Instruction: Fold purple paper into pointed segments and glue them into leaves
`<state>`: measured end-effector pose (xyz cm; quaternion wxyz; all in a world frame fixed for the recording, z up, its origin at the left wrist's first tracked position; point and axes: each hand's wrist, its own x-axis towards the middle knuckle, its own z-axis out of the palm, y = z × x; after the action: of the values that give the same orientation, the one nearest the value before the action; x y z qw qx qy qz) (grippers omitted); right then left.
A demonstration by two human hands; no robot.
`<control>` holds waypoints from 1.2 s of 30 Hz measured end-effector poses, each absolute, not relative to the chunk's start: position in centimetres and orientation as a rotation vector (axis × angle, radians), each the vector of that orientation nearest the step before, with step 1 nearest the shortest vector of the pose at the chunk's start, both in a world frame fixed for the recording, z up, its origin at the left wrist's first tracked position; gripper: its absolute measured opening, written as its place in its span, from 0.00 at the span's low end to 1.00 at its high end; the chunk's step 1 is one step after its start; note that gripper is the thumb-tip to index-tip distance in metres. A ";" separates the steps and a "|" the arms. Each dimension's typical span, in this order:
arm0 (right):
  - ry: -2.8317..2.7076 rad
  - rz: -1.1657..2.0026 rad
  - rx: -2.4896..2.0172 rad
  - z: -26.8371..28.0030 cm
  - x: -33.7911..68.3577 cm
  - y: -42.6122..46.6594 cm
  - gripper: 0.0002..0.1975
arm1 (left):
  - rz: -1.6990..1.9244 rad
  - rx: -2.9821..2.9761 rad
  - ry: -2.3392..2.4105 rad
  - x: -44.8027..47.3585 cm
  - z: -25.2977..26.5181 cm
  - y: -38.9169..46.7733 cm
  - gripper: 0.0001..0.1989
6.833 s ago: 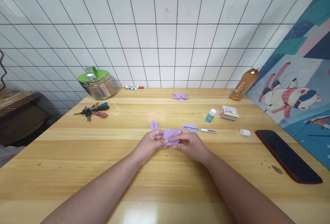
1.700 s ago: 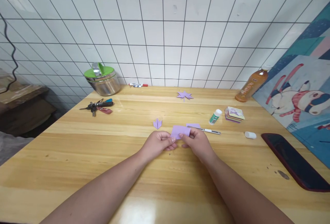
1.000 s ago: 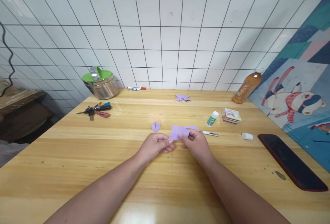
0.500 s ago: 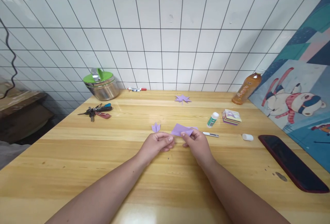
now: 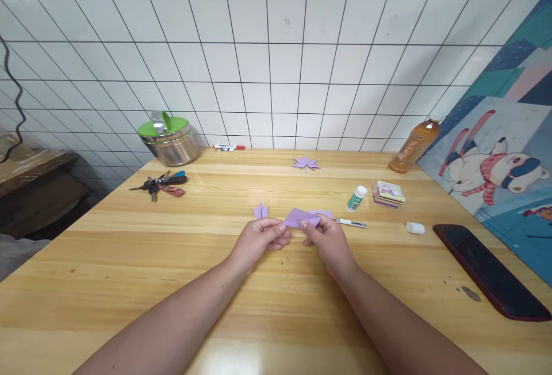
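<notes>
Between my two hands, just above the wooden table, is a piece of purple paper [image 5: 298,217] with a fold in it. My left hand [image 5: 261,238] pinches its left corner between thumb and fingers. At the right end, my right hand [image 5: 328,241] grips it with the thumb on top. Beyond my left hand lies a small folded purple paper piece [image 5: 261,210]. Another purple paper [image 5: 324,213] shows partly behind my right hand, with a white utility knife [image 5: 350,223] beside it. A purple paper maple leaf [image 5: 306,163] rests farther back.
A glue stick [image 5: 356,198], its white cap [image 5: 415,228], a stack of paper [image 5: 388,194] and a phone [image 5: 489,268] are on the right. A drink bottle [image 5: 416,144] stands behind them. Keys [image 5: 161,183], a steel pot [image 5: 172,145] and markers [image 5: 229,148] are toward the back left.
My left hand has closed on the left corner of the purple paper, which was free of it before. The view has shifted slightly.
</notes>
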<state>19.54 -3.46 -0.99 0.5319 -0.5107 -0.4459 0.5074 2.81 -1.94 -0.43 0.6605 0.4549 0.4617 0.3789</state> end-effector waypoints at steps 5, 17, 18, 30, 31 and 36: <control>-1.041 1.233 -1.255 -0.8 19.6 -3.6 0.15 | 0.927 1.012 1.027 2.7 -0.2 -2.2 0.13; -1.049 1.208 -1.219 -0.6 19.6 -3.5 0.14 | 0.836 1.011 0.971 3.2 0.0 -2.7 0.21; -1.069 1.208 -1.221 -0.7 19.5 -3.6 0.14 | 0.839 1.024 0.958 3.4 0.0 -2.8 0.20; -1.328 1.047 -1.251 -0.5 18.9 -4.2 0.12 | 0.870 1.210 0.965 3.3 -0.6 -2.6 0.12; -1.328 1.046 -1.281 -0.5 18.9 -4.1 0.10 | 0.866 1.208 0.961 3.3 -0.6 -2.7 0.12; -1.354 0.917 -1.314 -0.5 18.9 -4.0 0.08 | 0.841 1.116 0.966 3.4 -0.4 -2.8 0.14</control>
<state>18.91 -3.96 -0.46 0.4987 -0.5429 -0.5594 0.3789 3.42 -2.83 -0.35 0.6606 0.4933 0.4269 0.3716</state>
